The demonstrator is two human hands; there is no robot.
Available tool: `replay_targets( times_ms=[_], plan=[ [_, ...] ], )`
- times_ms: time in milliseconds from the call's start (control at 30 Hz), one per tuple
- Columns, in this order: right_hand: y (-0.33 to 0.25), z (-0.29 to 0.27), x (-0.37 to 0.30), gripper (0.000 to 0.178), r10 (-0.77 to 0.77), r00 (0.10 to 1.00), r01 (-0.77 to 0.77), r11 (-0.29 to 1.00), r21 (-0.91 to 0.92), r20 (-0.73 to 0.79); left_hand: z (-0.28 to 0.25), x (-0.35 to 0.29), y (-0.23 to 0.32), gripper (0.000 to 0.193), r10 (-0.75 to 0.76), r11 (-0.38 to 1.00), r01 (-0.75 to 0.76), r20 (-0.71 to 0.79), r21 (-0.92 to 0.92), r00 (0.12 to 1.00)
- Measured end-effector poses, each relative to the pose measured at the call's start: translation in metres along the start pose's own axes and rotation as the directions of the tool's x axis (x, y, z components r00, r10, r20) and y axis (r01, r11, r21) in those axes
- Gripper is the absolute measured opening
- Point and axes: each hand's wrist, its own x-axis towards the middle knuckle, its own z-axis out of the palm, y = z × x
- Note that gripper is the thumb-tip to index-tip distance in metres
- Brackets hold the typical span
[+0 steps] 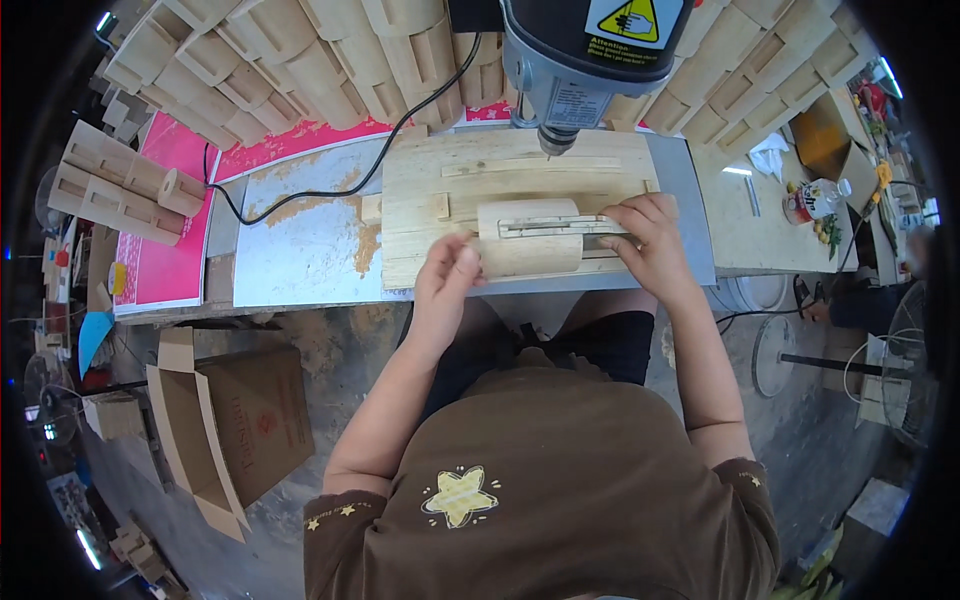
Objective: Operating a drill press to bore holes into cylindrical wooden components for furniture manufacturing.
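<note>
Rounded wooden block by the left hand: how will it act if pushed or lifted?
The rounded wooden block looks stiff, since its wooden walls show no sag. Its curved side suggests it could roll if pushed across the wooden board. The long slot in its top may make it somewhat lighter than an uncut block.

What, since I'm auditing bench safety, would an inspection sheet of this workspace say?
Surface: wooden board on the bench; sawdust-like patches left of it.
Job's things: rounded wooden piece on the board, slotted strip atop it.
Clutter: grooved wooden pieces stacked behind; bottle at right.
Hands: left hand at the piece's left end; right hand at the strip's right end; grips unclear.
Cables: black cable across the left side.
Surroundings: drill head above; open cardboard box on the floor.
</note>
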Motion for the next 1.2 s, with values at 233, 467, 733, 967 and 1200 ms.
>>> replay_targets(
  times_ms=[233,467,733,967,1200],
  plan=[
    [0.013,0.008,-0.001,0.042,0.031,0.975,-0.082,0.971,-0.226,-0.219,-0.003,0.016,-0.014,0.069,0.519,0.346,-0.527,0.310,0.776,0.797],
    [0.037,0.024,0.041,0.045,0.053,0.970,-0.092,0.983,-0.160,-0.236,-0.004,0.052,-0.020,0.072,0.518,0.325,-0.390,0.183,0.862,0.835],
    [0.024,0.024,0.045,0.048,0.113,0.962,-0.108,0.994,0.032,-0.251,-0.020,0.075,-0.023,0.059,0.544,0.281,-0.395,0.194,0.875,0.816],
    [0.005,-0.066,0.104,0.030,0.223,0.742,0.173,0.847,0.502,-0.632,-0.030,0.083,-0.026,0.053,0.517,0.325,-0.454,0.246,0.830,0.820],
    [-0.033,-0.110,0.169,0.028,-0.008,0.866,0.036,0.998,0.046,-0.501,-0.024,0.084,-0.025,0.053,0.501,0.310,-0.453,0.261,0.836,0.825]
  ],
)
